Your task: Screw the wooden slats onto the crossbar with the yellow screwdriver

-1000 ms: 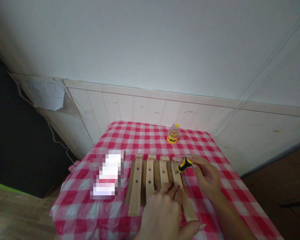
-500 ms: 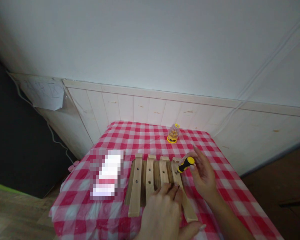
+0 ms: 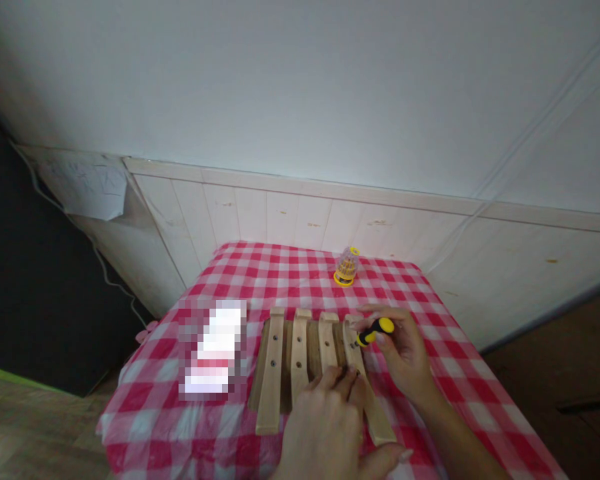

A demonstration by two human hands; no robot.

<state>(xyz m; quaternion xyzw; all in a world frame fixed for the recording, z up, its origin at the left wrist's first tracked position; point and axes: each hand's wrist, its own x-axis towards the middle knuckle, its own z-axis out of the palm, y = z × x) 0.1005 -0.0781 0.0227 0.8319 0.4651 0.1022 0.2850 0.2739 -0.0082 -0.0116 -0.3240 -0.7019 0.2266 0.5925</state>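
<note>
Nearby, bit holder [image 3: 346, 268] beyond slatted rack [image 3: 273, 373], blurred packet [image 3: 213, 350] left.

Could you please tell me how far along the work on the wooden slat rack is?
Done: the wooden slat rack has four slats laid side by side. In hand: the right hand holds the screwdriver, tip at the far end of the rightmost slat, while the left hand presses on the near ends. Left: the other slats show dark holes; whether screws sit in them is too small to tell.
</note>
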